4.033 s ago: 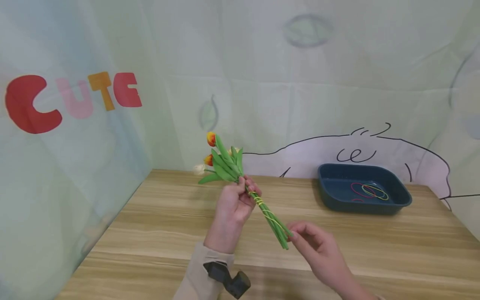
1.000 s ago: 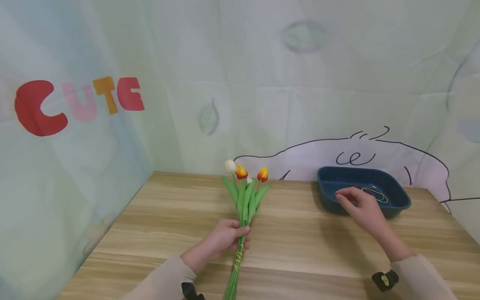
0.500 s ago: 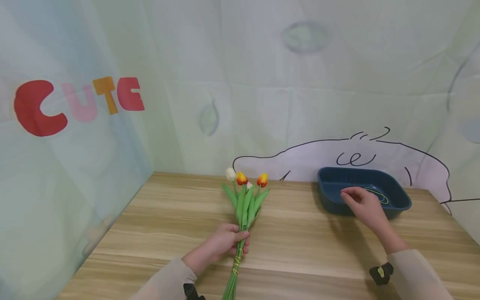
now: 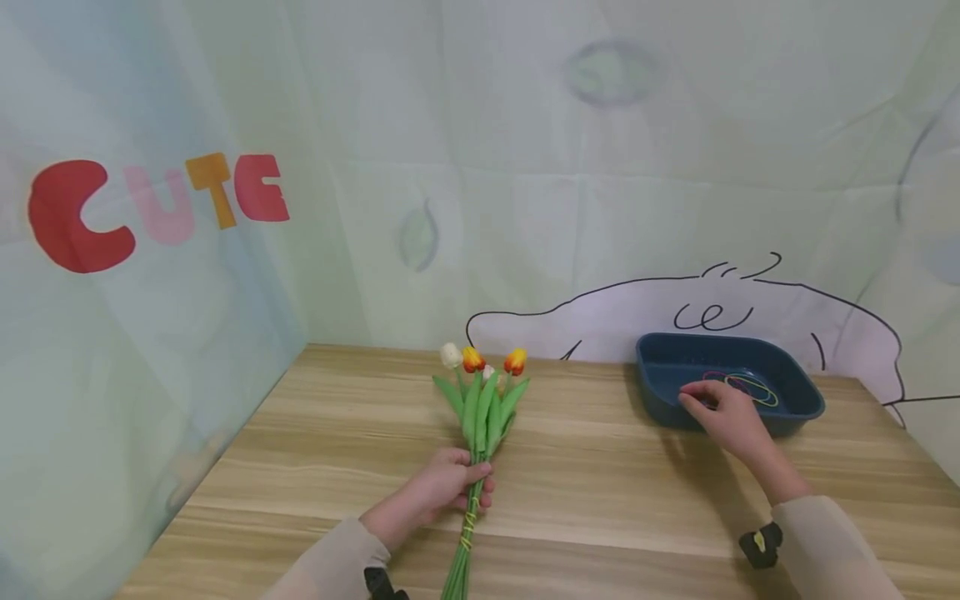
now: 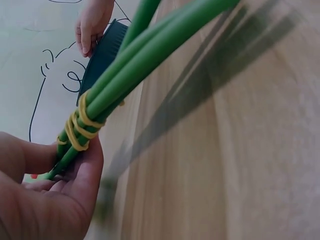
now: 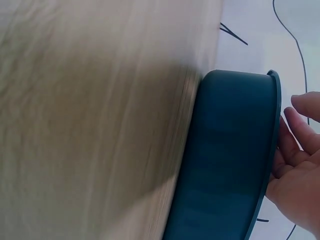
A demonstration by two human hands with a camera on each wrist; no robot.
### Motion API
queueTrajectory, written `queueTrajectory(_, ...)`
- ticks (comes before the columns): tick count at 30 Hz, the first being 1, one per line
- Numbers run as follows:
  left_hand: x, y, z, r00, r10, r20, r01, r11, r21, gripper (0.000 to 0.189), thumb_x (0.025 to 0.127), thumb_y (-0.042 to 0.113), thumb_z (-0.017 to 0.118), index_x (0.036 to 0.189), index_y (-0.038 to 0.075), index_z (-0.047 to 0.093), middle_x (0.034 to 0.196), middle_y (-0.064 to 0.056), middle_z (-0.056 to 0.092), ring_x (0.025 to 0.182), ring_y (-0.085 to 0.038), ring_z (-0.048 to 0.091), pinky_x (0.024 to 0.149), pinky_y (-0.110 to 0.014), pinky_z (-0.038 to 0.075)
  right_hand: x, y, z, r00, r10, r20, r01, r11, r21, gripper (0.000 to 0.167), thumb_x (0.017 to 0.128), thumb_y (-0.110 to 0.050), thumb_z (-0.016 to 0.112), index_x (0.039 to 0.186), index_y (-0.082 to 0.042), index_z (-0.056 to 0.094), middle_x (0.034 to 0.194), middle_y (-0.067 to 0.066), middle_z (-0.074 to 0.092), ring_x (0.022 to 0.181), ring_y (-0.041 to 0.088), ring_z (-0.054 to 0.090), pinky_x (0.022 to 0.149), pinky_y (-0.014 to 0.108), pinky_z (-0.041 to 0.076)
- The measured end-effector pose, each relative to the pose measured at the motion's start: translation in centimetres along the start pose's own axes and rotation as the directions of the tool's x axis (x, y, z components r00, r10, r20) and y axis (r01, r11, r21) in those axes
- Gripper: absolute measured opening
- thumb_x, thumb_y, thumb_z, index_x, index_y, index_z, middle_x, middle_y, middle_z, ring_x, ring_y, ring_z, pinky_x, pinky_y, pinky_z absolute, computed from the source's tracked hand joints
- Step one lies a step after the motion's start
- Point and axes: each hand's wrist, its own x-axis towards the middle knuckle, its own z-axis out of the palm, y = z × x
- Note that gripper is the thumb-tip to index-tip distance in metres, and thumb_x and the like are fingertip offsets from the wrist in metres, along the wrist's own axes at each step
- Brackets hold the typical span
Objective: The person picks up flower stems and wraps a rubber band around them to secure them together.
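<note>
My left hand grips a bunch of tulips by its green stems, just below the leaves. White and orange-yellow blossoms point toward the back of the table. Below the hand, a yellow rubber band is wound several times round the stems; the left wrist view shows its loops closely. Over the front rim of a dark blue basin hovers my right hand, fingers loosely bent. A gap shows between its thumb and forefinger in the right wrist view, with nothing visible between them. Yellow and red rubber bands lie in the basin.
The wooden table bears the basin at its back right. Close behind it hangs a printed cloth backdrop, and another cloth side with coloured letters stands at the left.
Since four seconds ago, the bunch has swung from slanting left to nearly straight, lower down. My right hand has left the stem ends for the basin. Lately the bunch shifted slightly left.
</note>
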Motion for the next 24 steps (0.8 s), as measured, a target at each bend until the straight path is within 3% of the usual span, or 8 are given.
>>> queueTrajectory(9,0.0,0.0,-0.3,1.0,-0.01,-0.016,0.01,1.0,0.004,0.021,0.098,0.006,0.049,0.1,-0.014,0.053,0.077,-0.007,0.062,0.061,-0.012,0.06,0.062,-0.028,0.06,0.0,0.1,0.2,0.999,-0.008,0.037,0.009,1.0,-0.026,0.029,0.096,-0.021,0.06,0.109,0.005,0.065,0.105,0.023,0.066,0.096,0.037,0.061,0.077,0.047,0.053)
queueTrajectory(24,0.0,-0.2,-1.4,0.996,-0.066,-0.053,0.067,0.998,0.018,0.02,0.099,0.009,0.05,0.1,-0.011,0.054,0.078,-0.01,0.064,0.062,-0.013,0.063,0.064,-0.031,0.061,-0.1,0.6,0.4,0.999,-0.025,0.037,0.027,0.998,-0.051,0.027,0.096,-0.018,0.059,0.108,0.005,0.067,0.107,0.024,0.066,0.1,0.04,0.06,0.082,0.053,0.052)
